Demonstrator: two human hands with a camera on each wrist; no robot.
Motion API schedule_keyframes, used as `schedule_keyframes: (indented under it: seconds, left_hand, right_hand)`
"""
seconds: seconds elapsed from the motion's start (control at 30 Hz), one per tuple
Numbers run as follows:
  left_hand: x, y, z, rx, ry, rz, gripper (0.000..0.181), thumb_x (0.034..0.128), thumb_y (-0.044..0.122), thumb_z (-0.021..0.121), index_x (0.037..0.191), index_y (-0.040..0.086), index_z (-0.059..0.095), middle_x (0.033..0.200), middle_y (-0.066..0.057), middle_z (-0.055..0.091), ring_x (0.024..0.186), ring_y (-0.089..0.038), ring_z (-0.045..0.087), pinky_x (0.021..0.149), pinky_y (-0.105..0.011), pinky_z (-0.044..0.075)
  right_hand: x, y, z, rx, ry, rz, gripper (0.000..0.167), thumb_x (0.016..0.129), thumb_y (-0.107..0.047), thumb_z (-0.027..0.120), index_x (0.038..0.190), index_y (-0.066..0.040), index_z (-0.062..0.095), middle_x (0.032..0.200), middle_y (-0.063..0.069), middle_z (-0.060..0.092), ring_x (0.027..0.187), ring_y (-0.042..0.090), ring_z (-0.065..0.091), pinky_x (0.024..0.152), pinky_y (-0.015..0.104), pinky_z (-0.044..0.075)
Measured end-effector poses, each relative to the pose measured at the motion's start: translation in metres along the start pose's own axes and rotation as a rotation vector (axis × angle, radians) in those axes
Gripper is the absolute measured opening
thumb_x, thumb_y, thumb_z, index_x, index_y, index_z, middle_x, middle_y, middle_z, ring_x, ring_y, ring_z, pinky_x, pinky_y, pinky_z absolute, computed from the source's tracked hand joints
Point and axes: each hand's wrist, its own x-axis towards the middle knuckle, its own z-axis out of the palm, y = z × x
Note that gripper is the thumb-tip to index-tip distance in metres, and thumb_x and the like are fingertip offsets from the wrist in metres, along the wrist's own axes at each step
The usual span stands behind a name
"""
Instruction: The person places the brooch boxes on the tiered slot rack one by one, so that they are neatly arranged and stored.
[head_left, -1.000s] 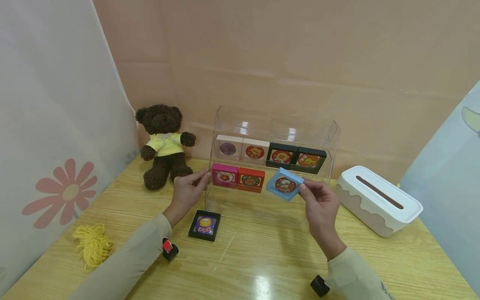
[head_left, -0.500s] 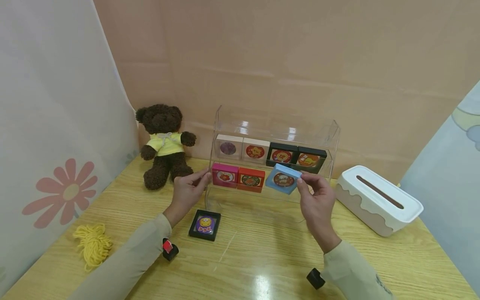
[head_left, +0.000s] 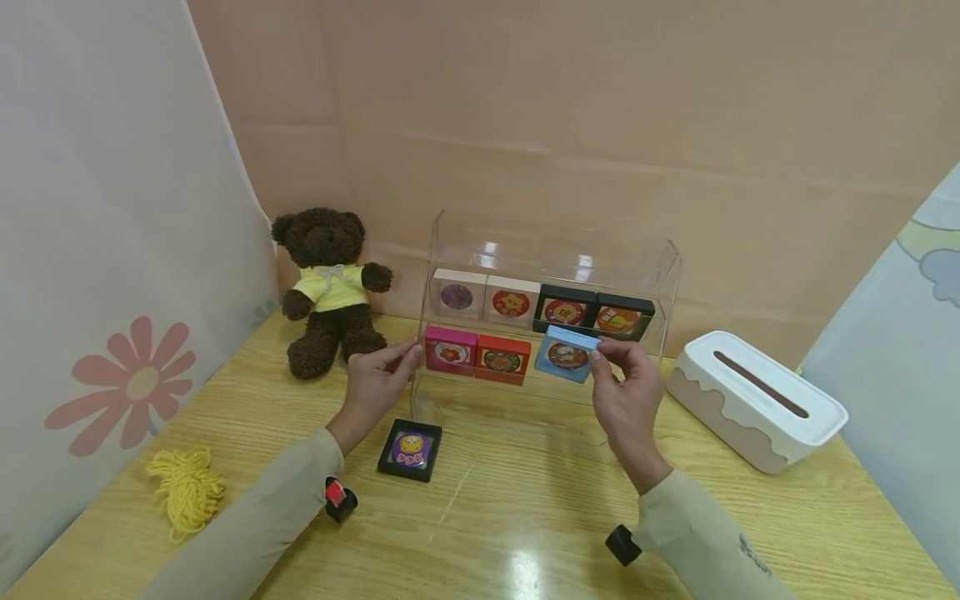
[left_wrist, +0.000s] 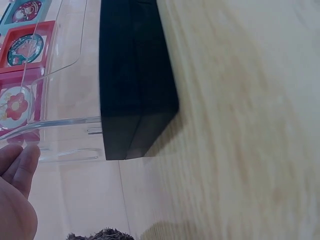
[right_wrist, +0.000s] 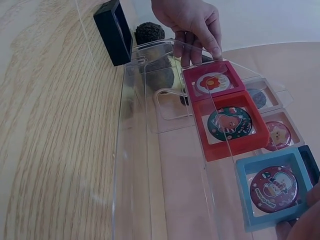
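Note:
My right hand (head_left: 630, 396) pinches the right side of a light blue square frame (head_left: 566, 354) with a round badge inside. It holds this frame upright at the lower tier of a clear acrylic display rack (head_left: 517, 267), right of a red frame (head_left: 503, 360) with a small gap between. Left of the red one stands a magenta frame (head_left: 451, 352). My left hand (head_left: 378, 379) grips the rack's left side edge between thumb and fingers; the left wrist view shows its fingertips (left_wrist: 30, 155) at the clear panel. On the upper tier sit two pale frames (head_left: 484, 298) and two black frames (head_left: 592, 315).
A black frame (head_left: 409, 450) with a purple badge lies on the wooden table (head_left: 487, 533) before the rack. A brown teddy bear (head_left: 330, 292) sits behind my left hand, yellow yarn (head_left: 187, 492) lies at the left, and a white tissue box (head_left: 757, 400) stands at the right.
My right hand has moved slightly left and turned the light blue frame from a tilted diamond pose to nearly level, alongside the red frame. My left hand stays on the rack.

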Motion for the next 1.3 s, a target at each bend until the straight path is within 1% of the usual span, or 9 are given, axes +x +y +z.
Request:
schedule_keyframes:
  seconds: [0.07,0.17,0.3,0.43,0.63,0.8,0.9,1.1,1.3]
  left_hand:
    - [0.000,0.000,0.000,0.000,-0.001,-0.002,0.017,0.0866,-0.001,0.068,0.102,-0.004,0.072,0.074,-0.009,0.071,0.050,-0.010,0.063,0.047,-0.020,0.052]
    - [-0.001,-0.002,0.000,0.000,-0.002,-0.005,0.017,0.0866,-0.001,0.068,0.103,-0.004,0.072,0.073,-0.008,0.071,0.049,-0.010,0.063,0.046,-0.020,0.052]
    - [-0.001,-0.002,-0.001,0.001,-0.003,-0.005,0.017,0.0866,-0.001,0.068,0.103,-0.004,0.072,0.073,-0.008,0.071,0.050,-0.010,0.063,0.047,-0.020,0.052]
    - [-0.001,-0.001,0.000,0.003,-0.002,-0.002,0.017,0.0862,-0.002,0.068,0.102,-0.005,0.072,0.073,-0.008,0.071,0.051,-0.010,0.063,0.047,-0.020,0.052]
    - [-0.002,-0.003,0.000,0.007,-0.001,0.001,0.017,0.0861,-0.001,0.068,0.102,-0.004,0.072,0.073,-0.008,0.071,0.051,-0.009,0.063,0.046,-0.020,0.051]
    - [-0.002,-0.002,0.000,0.002,-0.007,0.005,0.017,0.0861,-0.002,0.068,0.102,-0.005,0.072,0.072,-0.007,0.070,0.050,-0.009,0.063,0.046,-0.020,0.051]
    - [-0.001,-0.001,0.000,-0.005,-0.011,-0.003,0.016,0.0867,-0.001,0.067,0.102,-0.005,0.072,0.073,-0.008,0.071,0.051,-0.010,0.064,0.047,-0.020,0.052]
    - [-0.002,0.000,0.000,-0.022,-0.013,-0.025,0.016,0.0886,0.000,0.066,0.103,-0.005,0.072,0.075,-0.009,0.071,0.054,-0.012,0.066,0.047,-0.019,0.052]
    - [-0.002,0.000,0.000,-0.023,-0.012,-0.029,0.017,0.0882,0.000,0.066,0.103,-0.005,0.072,0.073,-0.008,0.071,0.053,-0.012,0.065,0.047,-0.019,0.052]
  right_hand:
    - [0.001,0.009,0.001,0.004,-0.005,0.025,0.008,0.087,0.009,0.063,0.094,0.010,0.062,0.097,0.016,0.065,0.085,0.008,0.059,0.067,0.013,0.049]
    - [0.000,0.013,0.003,-0.002,-0.018,0.056,0.007,0.087,0.008,0.063,0.094,0.007,0.062,0.098,0.013,0.064,0.087,0.012,0.060,0.064,0.013,0.049]
    - [-0.002,0.012,0.005,-0.034,-0.042,0.083,0.006,0.087,0.007,0.063,0.093,0.006,0.063,0.099,0.011,0.064,0.089,0.016,0.061,0.066,0.012,0.050]
    - [-0.003,0.013,0.006,-0.044,-0.065,0.104,0.006,0.088,0.008,0.062,0.093,0.005,0.062,0.099,0.011,0.063,0.089,0.016,0.060,0.068,0.012,0.050]
    - [-0.005,0.014,0.007,-0.052,-0.070,0.108,0.007,0.088,0.008,0.062,0.093,0.004,0.061,0.098,0.011,0.063,0.090,0.020,0.061,0.068,0.012,0.050]
    - [-0.007,0.015,0.008,-0.045,-0.072,0.108,0.007,0.087,0.009,0.063,0.091,0.004,0.061,0.102,0.011,0.065,0.090,0.017,0.061,0.068,0.013,0.050]
    - [-0.008,0.016,0.008,-0.038,-0.073,0.096,0.007,0.086,0.010,0.062,0.090,0.005,0.060,0.105,0.011,0.065,0.090,0.018,0.061,0.067,0.012,0.051]
    - [-0.009,0.018,0.008,-0.059,-0.066,0.090,0.005,0.087,0.007,0.064,0.090,0.004,0.062,0.104,0.010,0.066,0.089,0.018,0.062,0.064,0.011,0.049]
    - [-0.011,0.018,0.008,-0.012,-0.065,0.116,0.005,0.087,0.008,0.062,0.091,0.005,0.062,0.106,0.011,0.065,0.092,0.016,0.062,0.069,0.013,0.050]
